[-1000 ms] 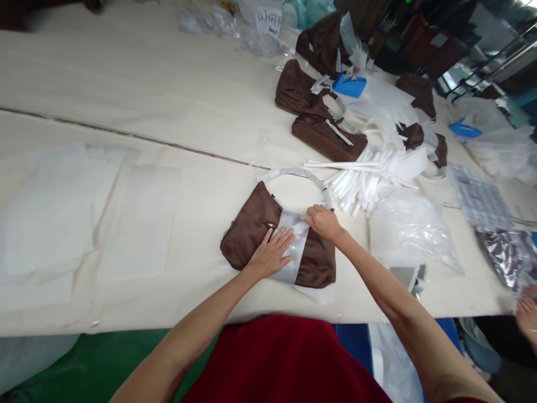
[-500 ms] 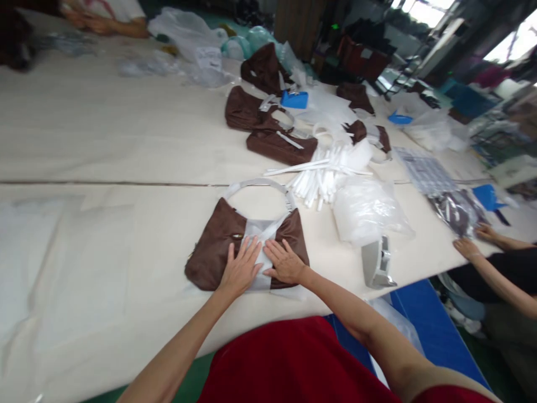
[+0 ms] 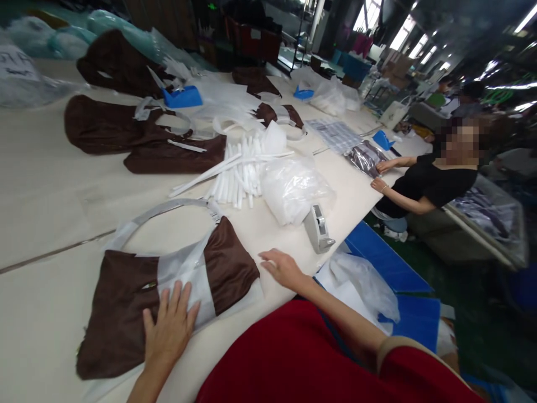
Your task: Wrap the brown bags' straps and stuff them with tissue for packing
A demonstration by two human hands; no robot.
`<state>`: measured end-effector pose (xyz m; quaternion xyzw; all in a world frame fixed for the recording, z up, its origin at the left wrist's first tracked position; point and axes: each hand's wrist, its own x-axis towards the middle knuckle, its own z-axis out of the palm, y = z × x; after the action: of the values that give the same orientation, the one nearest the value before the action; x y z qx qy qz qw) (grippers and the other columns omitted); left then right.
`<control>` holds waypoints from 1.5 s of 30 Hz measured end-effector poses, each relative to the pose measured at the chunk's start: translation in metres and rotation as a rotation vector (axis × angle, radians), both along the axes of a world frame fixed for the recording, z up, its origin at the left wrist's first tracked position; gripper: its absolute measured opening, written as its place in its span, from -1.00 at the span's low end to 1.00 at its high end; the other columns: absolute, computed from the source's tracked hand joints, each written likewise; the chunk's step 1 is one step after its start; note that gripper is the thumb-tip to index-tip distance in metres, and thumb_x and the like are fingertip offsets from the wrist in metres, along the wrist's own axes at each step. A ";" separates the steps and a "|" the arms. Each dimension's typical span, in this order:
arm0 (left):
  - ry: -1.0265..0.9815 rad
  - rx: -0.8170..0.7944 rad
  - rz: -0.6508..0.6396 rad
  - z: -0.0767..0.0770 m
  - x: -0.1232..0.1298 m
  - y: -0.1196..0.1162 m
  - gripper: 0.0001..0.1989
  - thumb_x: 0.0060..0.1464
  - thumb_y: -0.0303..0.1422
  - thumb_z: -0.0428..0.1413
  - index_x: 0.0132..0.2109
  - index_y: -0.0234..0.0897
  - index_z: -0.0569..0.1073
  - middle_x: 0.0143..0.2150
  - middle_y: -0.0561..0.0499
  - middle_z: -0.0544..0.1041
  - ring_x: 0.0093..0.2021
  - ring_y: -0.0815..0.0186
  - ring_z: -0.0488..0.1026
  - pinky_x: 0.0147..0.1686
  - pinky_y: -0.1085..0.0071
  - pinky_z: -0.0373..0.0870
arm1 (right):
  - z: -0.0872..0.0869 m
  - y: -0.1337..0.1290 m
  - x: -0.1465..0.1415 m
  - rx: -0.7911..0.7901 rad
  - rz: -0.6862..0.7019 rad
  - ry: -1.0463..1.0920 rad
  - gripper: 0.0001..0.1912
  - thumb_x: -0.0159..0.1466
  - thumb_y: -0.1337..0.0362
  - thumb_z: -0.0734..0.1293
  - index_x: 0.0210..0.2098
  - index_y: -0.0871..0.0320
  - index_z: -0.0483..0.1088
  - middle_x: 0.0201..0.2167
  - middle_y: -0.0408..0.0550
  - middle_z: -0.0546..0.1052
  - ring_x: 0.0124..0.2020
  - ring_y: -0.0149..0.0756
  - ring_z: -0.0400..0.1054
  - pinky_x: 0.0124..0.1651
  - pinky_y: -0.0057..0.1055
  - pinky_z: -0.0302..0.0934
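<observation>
A brown handbag [image 3: 115,313] lies flat in front of me, with a white wrap [image 3: 178,268] around its middle and its strap [image 3: 161,207] covered in white too. My left hand [image 3: 170,324] rests on the bag and the lower part of the wrap, fingers spread. Just right of the bag, my right hand [image 3: 283,268] is raised off it with fingers loosely apart, holding nothing. A grey tape dispenser [image 3: 319,229] stands on the table beyond my right hand.
Past the bag lie white foam rods [image 3: 239,179] and a clear plastic bag of white material [image 3: 293,190]. More brown handbags [image 3: 104,126] and a blue scoop-shaped piece [image 3: 183,97] sit farther back. At right, a co-worker [image 3: 428,179] handles a plastic-wrapped item [image 3: 367,157].
My right hand has come off the wrap and moved right, toward the tape dispenser. My left hand stays on the bag. The view has swung to the right.
</observation>
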<state>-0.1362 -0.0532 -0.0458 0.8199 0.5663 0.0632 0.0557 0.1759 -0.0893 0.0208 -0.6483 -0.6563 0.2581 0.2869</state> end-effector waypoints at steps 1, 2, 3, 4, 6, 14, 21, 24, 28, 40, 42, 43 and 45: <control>0.002 -0.002 0.003 0.001 0.001 0.000 -0.44 0.33 -0.25 -0.27 0.40 -0.28 0.10 0.39 -0.23 0.19 0.44 0.01 -0.04 0.33 -0.23 -0.23 | 0.004 -0.013 0.028 0.010 -0.176 0.030 -0.69 0.35 0.20 0.20 -0.06 0.14 0.50 -0.15 0.04 0.58 -0.10 -0.21 0.45 0.03 -0.28 0.30; 0.004 -0.001 0.002 0.002 0.001 0.000 -0.43 0.32 -0.25 -0.27 0.40 -0.29 0.10 0.39 -0.24 0.19 0.44 0.01 -0.04 0.33 -0.23 -0.23 | 0.008 -0.024 0.056 0.017 -0.353 0.049 -0.71 0.33 0.19 0.20 -0.16 0.14 0.53 -0.21 0.03 0.59 -0.16 -0.19 0.45 -0.01 -0.26 0.31; 0.004 0.001 -0.005 0.003 0.002 0.000 -0.43 0.32 -0.24 -0.28 0.40 -0.31 0.11 0.39 -0.25 0.19 0.43 -0.01 -0.03 0.33 -0.24 -0.22 | 0.012 -0.034 0.082 0.014 -0.508 0.058 -0.71 0.30 0.17 0.22 -0.21 0.13 0.53 -0.23 0.02 0.59 -0.17 -0.17 0.45 -0.01 -0.24 0.30; 0.004 0.006 -0.013 0.005 0.003 -0.001 -0.42 0.32 -0.24 -0.28 0.39 -0.33 0.12 0.39 -0.26 0.19 0.43 -0.02 -0.02 0.33 -0.24 -0.22 | 0.015 -0.041 0.107 0.003 -0.653 0.058 -0.72 0.25 0.16 0.24 -0.23 0.14 0.54 -0.25 0.02 0.59 -0.19 -0.15 0.44 0.00 -0.22 0.29; 0.006 0.017 -0.025 0.007 0.004 0.000 -0.41 0.31 -0.23 -0.29 0.39 -0.37 0.13 0.39 -0.28 0.18 0.42 -0.05 -0.01 0.32 -0.25 -0.21 | 0.017 -0.050 0.145 -0.061 -0.869 0.065 -0.71 0.17 0.14 0.27 -0.28 0.16 0.54 -0.26 0.03 0.59 -0.18 -0.12 0.42 0.02 -0.21 0.25; 0.041 0.042 -0.035 0.005 0.001 0.001 -0.40 0.30 -0.23 -0.29 0.40 -0.32 0.09 0.39 -0.27 0.19 0.42 -0.05 0.01 0.31 -0.27 -0.17 | -0.007 -0.036 0.178 -0.239 -0.987 0.307 -0.77 -0.03 0.11 0.30 -0.65 0.14 0.40 -0.67 -0.10 0.46 -0.47 -0.21 0.39 -0.35 -0.37 0.22; 0.058 0.025 -0.035 0.001 -0.003 0.003 -0.39 0.30 -0.21 -0.32 0.36 -0.39 0.20 0.39 -0.28 0.18 0.42 -0.05 0.00 0.32 -0.25 -0.22 | -0.006 -0.032 0.178 -0.196 -1.014 0.470 -0.83 -0.14 0.16 0.33 -0.69 0.13 0.34 -0.71 -0.16 0.39 -0.53 -0.29 0.30 -0.36 -0.38 0.20; 0.070 -0.003 -0.026 0.003 -0.001 0.004 -0.39 0.29 -0.21 -0.30 0.37 -0.35 0.17 0.39 -0.26 0.19 0.42 -0.05 0.01 0.32 -0.25 -0.19 | 0.000 -0.036 0.179 -0.155 -1.026 0.502 -0.83 -0.15 0.16 0.33 -0.66 0.13 0.35 -0.68 -0.17 0.40 -0.48 -0.29 0.31 -0.35 -0.39 0.19; 0.075 -0.034 -0.016 0.007 0.002 0.003 -0.39 0.28 -0.22 -0.29 0.39 -0.33 0.14 0.38 -0.27 0.20 0.41 -0.07 0.01 0.31 -0.27 -0.18 | 0.006 -0.060 0.174 -0.117 -1.044 0.535 -0.77 -0.12 0.09 0.35 -0.58 0.13 0.37 -0.58 -0.14 0.47 -0.40 -0.28 0.35 -0.35 -0.43 0.18; 0.084 -0.077 -0.007 0.004 0.001 0.005 -0.39 0.31 -0.18 -0.30 0.34 -0.39 0.23 0.39 -0.29 0.18 0.42 -0.05 0.01 0.31 -0.27 -0.18 | -0.012 -0.088 0.152 -0.318 -1.139 0.540 -0.76 -0.13 0.06 0.31 -0.60 0.06 0.22 -0.71 -0.18 0.36 -0.65 -0.37 0.21 -0.58 -0.44 0.01; 0.090 -0.074 -0.009 0.001 0.000 0.002 -0.41 0.31 -0.19 -0.28 0.34 -0.35 0.23 0.39 -0.27 0.19 0.41 -0.04 0.03 0.31 -0.27 -0.15 | -0.012 -0.106 0.147 -0.365 -1.107 0.484 -0.77 -0.13 0.05 0.30 -0.65 0.02 0.18 -0.74 -0.17 0.31 -0.66 -0.33 0.18 -0.58 -0.38 0.02; 0.092 -0.071 -0.008 -0.001 -0.001 0.001 -0.42 0.31 -0.19 -0.26 0.34 -0.32 0.23 0.39 -0.25 0.19 0.41 -0.03 0.03 0.30 -0.26 -0.13 | -0.013 -0.117 0.146 -0.403 -1.086 0.455 -0.77 -0.12 0.06 0.30 -0.68 0.00 0.17 -0.74 -0.14 0.31 -0.67 -0.30 0.19 -0.58 -0.34 0.04; 0.090 -0.064 -0.009 -0.004 -0.003 -0.001 -0.45 0.31 -0.18 -0.22 0.35 -0.27 0.23 0.39 -0.21 0.18 0.42 0.00 0.03 0.31 -0.23 -0.10 | -0.015 -0.135 0.148 -0.481 -1.105 0.368 -0.78 -0.15 0.03 0.30 -0.70 -0.04 0.21 -0.73 -0.10 0.32 -0.68 -0.24 0.19 -0.57 -0.26 0.09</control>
<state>-0.1392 -0.0546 -0.0497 0.8222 0.5663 0.0076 0.0567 0.3243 -0.2238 0.0057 -0.8830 -0.0877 0.3196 0.3324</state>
